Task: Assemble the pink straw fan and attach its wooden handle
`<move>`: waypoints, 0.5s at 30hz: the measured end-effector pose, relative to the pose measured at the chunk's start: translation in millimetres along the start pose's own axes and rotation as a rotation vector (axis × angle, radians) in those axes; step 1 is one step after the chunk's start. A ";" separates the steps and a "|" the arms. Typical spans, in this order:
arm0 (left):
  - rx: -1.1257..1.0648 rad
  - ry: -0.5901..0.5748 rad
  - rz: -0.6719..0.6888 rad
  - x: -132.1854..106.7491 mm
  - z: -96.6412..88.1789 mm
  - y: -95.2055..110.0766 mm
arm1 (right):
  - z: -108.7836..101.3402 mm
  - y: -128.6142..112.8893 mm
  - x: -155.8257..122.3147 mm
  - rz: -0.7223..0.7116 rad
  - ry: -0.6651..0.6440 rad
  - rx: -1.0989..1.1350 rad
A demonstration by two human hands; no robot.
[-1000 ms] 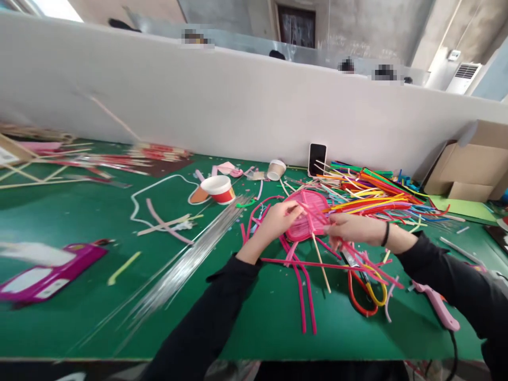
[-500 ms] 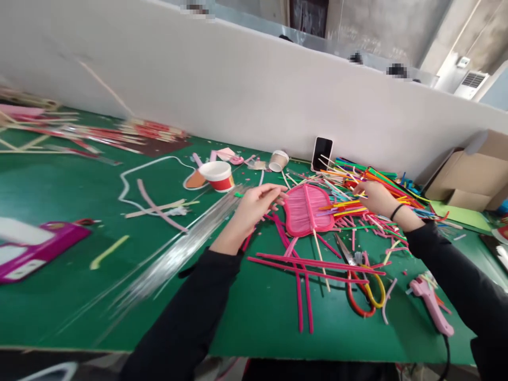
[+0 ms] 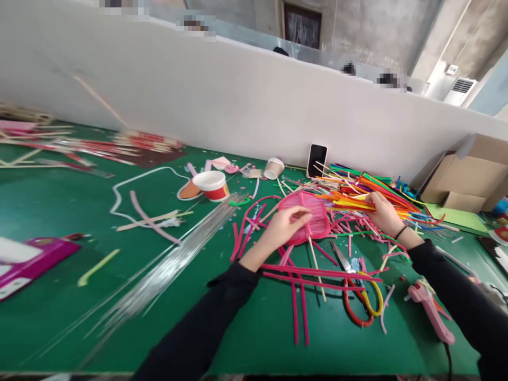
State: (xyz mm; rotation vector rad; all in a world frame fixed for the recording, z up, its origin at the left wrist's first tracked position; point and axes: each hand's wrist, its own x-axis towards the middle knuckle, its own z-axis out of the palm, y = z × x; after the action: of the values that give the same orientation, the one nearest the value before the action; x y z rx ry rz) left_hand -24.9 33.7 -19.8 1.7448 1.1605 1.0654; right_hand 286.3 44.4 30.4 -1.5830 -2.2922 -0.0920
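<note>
A pink fan-shaped piece point(image 3: 319, 214) with a central rib and a thin wooden stick point(image 3: 316, 270) lies on the green table. My left hand point(image 3: 283, 227) hovers over its left part, thumb and bent fingers slightly apart, with nothing visible in them. My right hand point(image 3: 384, 214) is closed on a bunch of orange and yellow pipe cleaners point(image 3: 345, 201), at the edge of a mixed pile. Long pink pipe cleaners point(image 3: 317, 272) cross below the fan. Scissors point(image 3: 363, 293) with red and yellow handles lie to their right.
A pink glue gun point(image 3: 431, 312) lies near my right forearm. Left of my hands are silvery strands point(image 3: 170, 270), a paper cup point(image 3: 212, 185) and a purple-and-white tool point(image 3: 35, 259). A phone point(image 3: 317, 160) leans on the white partition point(image 3: 238, 95). A cardboard box point(image 3: 468, 174) stands far right.
My left hand has moved right, from beside the fan to above it. My right hand has shifted slightly right, and the orange and yellow bunch sits higher. The camera view has shifted slightly.
</note>
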 end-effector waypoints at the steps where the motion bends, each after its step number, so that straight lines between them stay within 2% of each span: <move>1: -0.004 -0.042 0.005 1.8 7.0 4.9 | -5.0 -4.6 -0.7 -0.011 0.063 0.056; 3: -0.085 -0.101 0.040 7.9 21.6 19.9 | -16.1 -19.2 0.0 -0.041 0.208 0.238; 5: -0.222 -0.096 0.120 16.5 34.7 41.7 | -28.2 -39.4 3.6 -0.061 0.314 0.492; 8: -0.426 0.009 0.268 28.5 46.8 80.5 | -45.5 -71.1 12.5 -0.071 0.298 0.789; 12: -0.546 0.249 0.347 30.2 44.7 118.7 | -60.4 -101.8 23.9 -0.067 0.322 1.009; 15: -0.511 0.314 0.384 22.2 33.9 129.2 | -62.0 -115.1 25.4 -0.085 0.333 1.131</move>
State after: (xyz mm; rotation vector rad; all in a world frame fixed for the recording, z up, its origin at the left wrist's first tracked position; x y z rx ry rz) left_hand 50.6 12.5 90.5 1.4460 0.6443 1.7424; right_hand 188.3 8.8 113.3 -0.7808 -1.6058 0.7269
